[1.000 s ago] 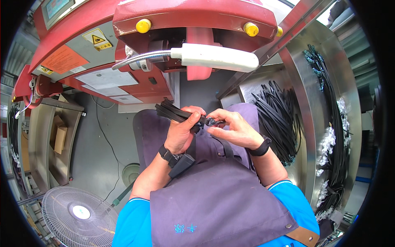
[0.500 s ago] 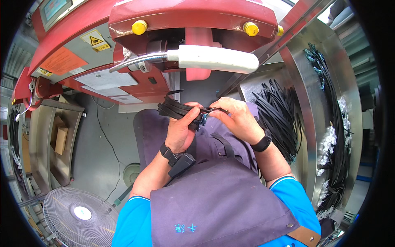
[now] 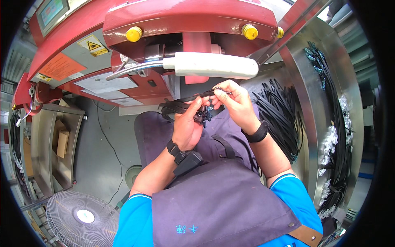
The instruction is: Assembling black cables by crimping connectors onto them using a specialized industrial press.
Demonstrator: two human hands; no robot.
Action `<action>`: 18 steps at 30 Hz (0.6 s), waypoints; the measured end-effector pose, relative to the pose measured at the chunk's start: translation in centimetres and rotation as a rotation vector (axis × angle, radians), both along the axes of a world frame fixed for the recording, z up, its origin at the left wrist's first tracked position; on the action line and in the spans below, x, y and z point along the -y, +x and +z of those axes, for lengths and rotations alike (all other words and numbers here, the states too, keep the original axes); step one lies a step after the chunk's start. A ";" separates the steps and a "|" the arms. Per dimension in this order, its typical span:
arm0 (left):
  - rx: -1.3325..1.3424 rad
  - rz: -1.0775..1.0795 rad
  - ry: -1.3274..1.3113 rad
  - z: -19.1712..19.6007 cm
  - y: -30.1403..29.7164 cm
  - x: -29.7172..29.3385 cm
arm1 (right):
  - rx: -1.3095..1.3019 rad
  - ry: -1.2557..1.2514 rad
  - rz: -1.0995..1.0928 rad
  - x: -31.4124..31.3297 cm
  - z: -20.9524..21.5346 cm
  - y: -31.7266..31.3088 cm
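In front of the purple apron [image 3: 222,177], my left hand [image 3: 186,131] is closed around a bundle of flat black strips [image 3: 173,108]. Their long parts stick out to the left, and small shiny bluish ends hang at the right of the fist. My right hand [image 3: 238,105], just to the right and slightly farther off, pinches one black strip [image 3: 205,94] near its end. That strip runs leftward over the bundle, past my left thumb and fingers. Both hands are below the white bar-shaped head [image 3: 214,66] of the red machine, apart from it.
The red machine [image 3: 189,18] with yellow knobs spans the far side. At right, a metal tray holds a pile of black strips [image 3: 277,119]; a metal trough [image 3: 294,78] beyond holds more. A fan [image 3: 84,216] stands near left, with a cable [image 3: 108,142] on the floor.
My right hand has moved slightly up and away from the body, lifting the pinched strip above the bundle. My left hand keeps its hold and has shifted slightly right.
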State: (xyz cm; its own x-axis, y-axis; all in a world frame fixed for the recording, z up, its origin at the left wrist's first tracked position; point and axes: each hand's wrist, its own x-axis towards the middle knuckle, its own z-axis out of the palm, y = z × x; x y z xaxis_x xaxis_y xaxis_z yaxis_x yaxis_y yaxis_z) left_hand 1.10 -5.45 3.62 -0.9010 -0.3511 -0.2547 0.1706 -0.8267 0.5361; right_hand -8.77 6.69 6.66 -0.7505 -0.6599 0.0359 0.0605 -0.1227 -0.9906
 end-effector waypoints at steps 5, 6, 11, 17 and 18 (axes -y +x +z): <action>0.042 0.019 0.042 0.0 -0.8 -0.2 | 0.021 -0.007 0.003 0.6 -0.2 -1.3; 0.043 0.023 0.059 0.1 -1.0 -0.3 | 0.031 0.005 0.013 0.6 -0.3 -1.7; 0.053 0.055 0.044 0.4 -1.3 -0.5 | 0.088 0.021 0.034 1.1 0.1 -2.7; 0.063 0.048 0.068 0.6 -1.6 -0.5 | 0.097 0.072 0.053 1.2 0.8 -3.2; 0.063 0.049 0.074 0.6 -1.6 -0.5 | 0.101 0.072 0.058 1.2 0.8 -3.3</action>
